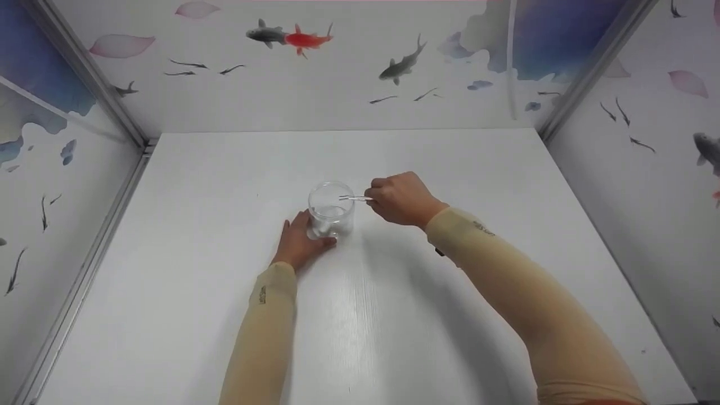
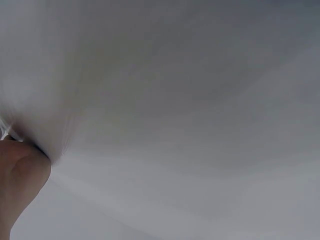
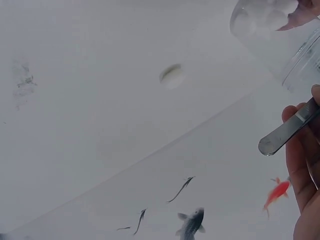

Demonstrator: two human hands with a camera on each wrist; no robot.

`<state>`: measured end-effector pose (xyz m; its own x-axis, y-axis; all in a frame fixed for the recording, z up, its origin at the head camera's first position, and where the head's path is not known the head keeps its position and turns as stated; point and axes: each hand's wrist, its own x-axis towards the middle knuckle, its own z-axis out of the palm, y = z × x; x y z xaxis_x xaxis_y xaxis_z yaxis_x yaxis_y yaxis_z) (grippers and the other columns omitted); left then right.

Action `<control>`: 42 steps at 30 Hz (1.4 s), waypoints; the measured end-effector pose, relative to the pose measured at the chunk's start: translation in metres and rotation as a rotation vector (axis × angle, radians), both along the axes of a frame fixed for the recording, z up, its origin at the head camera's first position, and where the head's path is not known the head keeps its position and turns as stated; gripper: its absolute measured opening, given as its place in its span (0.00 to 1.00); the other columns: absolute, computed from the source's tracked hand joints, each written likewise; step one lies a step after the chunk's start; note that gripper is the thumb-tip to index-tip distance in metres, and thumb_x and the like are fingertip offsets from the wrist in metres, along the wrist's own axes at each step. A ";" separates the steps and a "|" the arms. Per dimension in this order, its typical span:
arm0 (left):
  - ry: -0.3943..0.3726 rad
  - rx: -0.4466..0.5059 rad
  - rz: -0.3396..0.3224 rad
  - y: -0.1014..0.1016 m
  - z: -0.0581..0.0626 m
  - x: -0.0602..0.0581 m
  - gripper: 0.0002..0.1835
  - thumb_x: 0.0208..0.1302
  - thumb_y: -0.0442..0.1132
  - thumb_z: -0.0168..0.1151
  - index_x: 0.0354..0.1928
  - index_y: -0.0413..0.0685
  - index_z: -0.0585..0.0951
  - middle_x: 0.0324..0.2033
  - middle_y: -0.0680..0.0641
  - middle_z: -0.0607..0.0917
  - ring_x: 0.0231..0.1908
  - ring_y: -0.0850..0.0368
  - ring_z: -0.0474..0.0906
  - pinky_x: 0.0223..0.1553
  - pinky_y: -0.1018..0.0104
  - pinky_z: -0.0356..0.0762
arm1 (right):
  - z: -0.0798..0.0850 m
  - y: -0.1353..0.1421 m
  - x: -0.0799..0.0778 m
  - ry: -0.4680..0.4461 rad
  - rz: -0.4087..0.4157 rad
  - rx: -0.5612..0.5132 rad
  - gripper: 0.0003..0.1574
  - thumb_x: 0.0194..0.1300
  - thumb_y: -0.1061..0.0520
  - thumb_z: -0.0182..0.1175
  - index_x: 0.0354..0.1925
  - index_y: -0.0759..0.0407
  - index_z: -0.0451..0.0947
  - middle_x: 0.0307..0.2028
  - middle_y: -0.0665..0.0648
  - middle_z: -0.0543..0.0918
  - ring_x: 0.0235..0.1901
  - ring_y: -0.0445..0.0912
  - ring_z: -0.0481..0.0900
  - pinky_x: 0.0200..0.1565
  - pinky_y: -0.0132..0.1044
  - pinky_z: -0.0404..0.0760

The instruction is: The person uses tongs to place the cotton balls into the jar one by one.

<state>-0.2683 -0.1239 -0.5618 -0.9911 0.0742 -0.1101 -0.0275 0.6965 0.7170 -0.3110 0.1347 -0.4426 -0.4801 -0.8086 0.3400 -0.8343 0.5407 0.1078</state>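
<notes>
A clear, see-through jar (image 1: 332, 211) without a lid stands upright near the middle of the white table. My left hand (image 1: 298, 242) grips its left side, thumb across the front and fingers behind. In the left wrist view only a bit of this hand (image 2: 22, 177) shows, at the left edge. Tweezers (image 1: 355, 198) of shiny metal are pinched in my right hand (image 1: 404, 198), lying almost level with their slim tips over the jar's mouth. The right wrist view shows the rounded back end of the tweezers (image 3: 284, 132) sticking out from the fingers (image 3: 300, 170).
The white tabletop (image 1: 185, 270) spreads around both hands. A back wall (image 1: 349, 84) printed with fish rises behind it, and side walls (image 1: 56, 214) with similar prints stand at left and right. Both forearms wear beige sleeves (image 1: 489, 264).
</notes>
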 end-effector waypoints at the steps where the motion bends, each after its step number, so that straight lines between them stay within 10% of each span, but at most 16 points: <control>1: -0.004 -0.001 0.003 0.000 0.000 0.000 0.54 0.53 0.60 0.74 0.76 0.48 0.59 0.72 0.45 0.65 0.74 0.52 0.54 0.75 0.58 0.23 | 0.000 0.001 -0.001 0.002 -0.006 -0.002 0.05 0.63 0.60 0.65 0.36 0.56 0.88 0.26 0.52 0.84 0.19 0.46 0.78 0.18 0.41 0.80; 26: -0.028 0.050 0.023 -0.003 0.000 0.003 0.55 0.52 0.58 0.76 0.77 0.49 0.58 0.73 0.45 0.63 0.75 0.51 0.50 0.75 0.61 0.22 | -0.037 0.078 -0.028 -0.114 -0.241 0.060 0.03 0.62 0.60 0.68 0.32 0.58 0.87 0.24 0.54 0.82 0.20 0.46 0.78 0.22 0.44 0.82; 42: -0.026 0.034 0.015 -0.001 0.002 0.002 0.54 0.53 0.59 0.75 0.77 0.49 0.59 0.74 0.46 0.63 0.75 0.52 0.49 0.75 0.60 0.23 | -0.046 0.069 -0.036 -0.143 -0.327 0.195 0.04 0.63 0.60 0.68 0.36 0.60 0.87 0.27 0.56 0.83 0.21 0.47 0.78 0.27 0.42 0.85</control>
